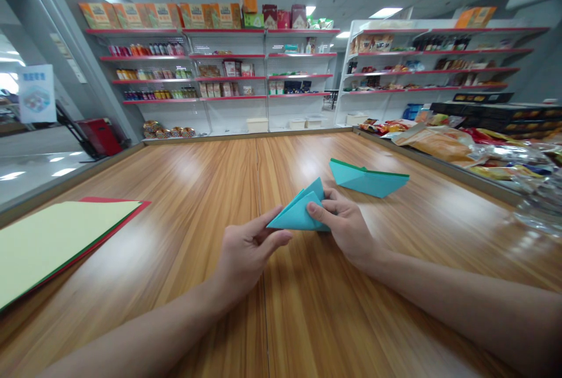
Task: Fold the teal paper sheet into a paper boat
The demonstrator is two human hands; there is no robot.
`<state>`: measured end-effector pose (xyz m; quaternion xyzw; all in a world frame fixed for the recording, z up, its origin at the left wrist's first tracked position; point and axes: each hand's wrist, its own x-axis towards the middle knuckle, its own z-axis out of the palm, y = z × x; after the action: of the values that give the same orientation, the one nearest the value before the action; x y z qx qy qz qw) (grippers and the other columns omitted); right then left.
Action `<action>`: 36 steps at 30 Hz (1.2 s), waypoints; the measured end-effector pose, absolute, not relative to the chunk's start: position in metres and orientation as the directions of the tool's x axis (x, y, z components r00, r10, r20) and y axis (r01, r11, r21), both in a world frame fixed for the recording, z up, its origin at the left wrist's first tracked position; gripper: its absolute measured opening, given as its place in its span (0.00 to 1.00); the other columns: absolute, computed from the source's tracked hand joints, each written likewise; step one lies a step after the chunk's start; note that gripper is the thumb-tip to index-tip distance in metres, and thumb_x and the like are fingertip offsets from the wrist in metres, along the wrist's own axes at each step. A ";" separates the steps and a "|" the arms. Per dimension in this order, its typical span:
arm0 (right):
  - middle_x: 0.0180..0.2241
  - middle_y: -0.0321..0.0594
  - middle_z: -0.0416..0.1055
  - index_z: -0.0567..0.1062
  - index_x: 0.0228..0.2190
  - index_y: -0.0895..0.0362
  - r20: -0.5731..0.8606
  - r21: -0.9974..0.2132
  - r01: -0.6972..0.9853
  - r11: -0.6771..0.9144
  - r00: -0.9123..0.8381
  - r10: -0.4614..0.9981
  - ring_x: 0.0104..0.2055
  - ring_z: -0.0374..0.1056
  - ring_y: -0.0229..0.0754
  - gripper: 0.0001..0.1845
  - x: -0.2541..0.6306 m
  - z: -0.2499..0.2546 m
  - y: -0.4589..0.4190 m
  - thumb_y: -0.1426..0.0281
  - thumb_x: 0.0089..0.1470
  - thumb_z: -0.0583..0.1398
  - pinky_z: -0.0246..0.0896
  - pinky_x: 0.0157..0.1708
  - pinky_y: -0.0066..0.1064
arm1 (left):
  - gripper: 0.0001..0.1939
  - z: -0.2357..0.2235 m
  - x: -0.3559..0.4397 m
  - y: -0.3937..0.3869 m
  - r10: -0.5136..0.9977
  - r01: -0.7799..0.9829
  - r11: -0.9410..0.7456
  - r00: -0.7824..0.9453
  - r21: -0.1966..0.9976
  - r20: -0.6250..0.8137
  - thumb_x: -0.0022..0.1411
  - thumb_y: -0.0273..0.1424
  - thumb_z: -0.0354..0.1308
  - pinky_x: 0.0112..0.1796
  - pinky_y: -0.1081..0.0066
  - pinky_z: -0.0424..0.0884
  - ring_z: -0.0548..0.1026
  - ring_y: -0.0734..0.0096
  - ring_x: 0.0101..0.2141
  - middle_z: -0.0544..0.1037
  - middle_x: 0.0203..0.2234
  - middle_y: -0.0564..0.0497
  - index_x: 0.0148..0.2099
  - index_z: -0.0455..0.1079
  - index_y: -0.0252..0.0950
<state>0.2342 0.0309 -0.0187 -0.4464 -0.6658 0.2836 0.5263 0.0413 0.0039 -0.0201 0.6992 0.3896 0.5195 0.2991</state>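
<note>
A folded piece of light-blue paper (298, 211) is held above the table, with pointed layers rising to the upper right. My right hand (346, 223) pinches its right side, thumb on the near face and fingers behind. At the paper's left corner is my left hand (246, 249), with the index finger along the edge and the thumb just below; its other fingers are curled and partly hidden. Beyond my right hand lies a folded paper boat (369, 179), light blue with a green upper edge, resting on the table.
Flat sheets of paper (57, 237), pale yellow over green and red, lie at the left of the wooden table (184, 179). Packaged snacks (448, 147) are piled beyond the right edge. A clear plastic item (542, 205) sits at far right. Stocked shelves (228, 78) stand behind.
</note>
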 end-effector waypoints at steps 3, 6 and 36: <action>0.30 0.39 0.66 0.74 0.17 0.56 0.439 -0.841 0.306 0.445 -0.092 0.894 0.37 0.62 0.43 0.21 0.234 -0.018 0.030 0.57 0.53 0.59 0.55 0.38 0.35 | 0.13 -0.023 0.043 0.004 0.883 0.208 -0.453 0.243 0.867 0.402 0.60 0.38 0.56 0.30 0.68 0.79 0.80 0.63 0.28 0.80 0.26 0.51 0.37 0.76 0.34; 0.31 0.39 0.66 0.76 0.19 0.56 0.436 -0.840 0.305 0.449 -0.113 0.893 0.38 0.62 0.43 0.19 0.233 -0.018 0.029 0.57 0.53 0.59 0.55 0.39 0.35 | 0.16 -0.026 0.043 0.003 0.883 0.215 -0.444 0.273 0.870 0.383 0.63 0.39 0.52 0.30 0.68 0.79 0.80 0.62 0.29 0.79 0.26 0.50 0.36 0.76 0.34; 0.32 0.38 0.63 0.69 0.14 0.58 0.510 -0.804 0.295 0.516 -0.105 0.854 0.37 0.61 0.41 0.21 0.231 -0.020 0.028 0.61 0.53 0.60 0.53 0.39 0.34 | 0.20 -0.026 0.042 0.002 0.833 -0.040 -0.445 0.347 0.895 0.430 0.67 0.37 0.46 0.34 0.64 0.80 0.78 0.58 0.40 0.78 0.41 0.44 0.48 0.73 0.30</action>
<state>0.2310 0.0276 -0.0195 -0.4139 -0.6941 0.2657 0.5257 0.0423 0.0019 -0.0261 0.6915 0.2867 0.4942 0.4419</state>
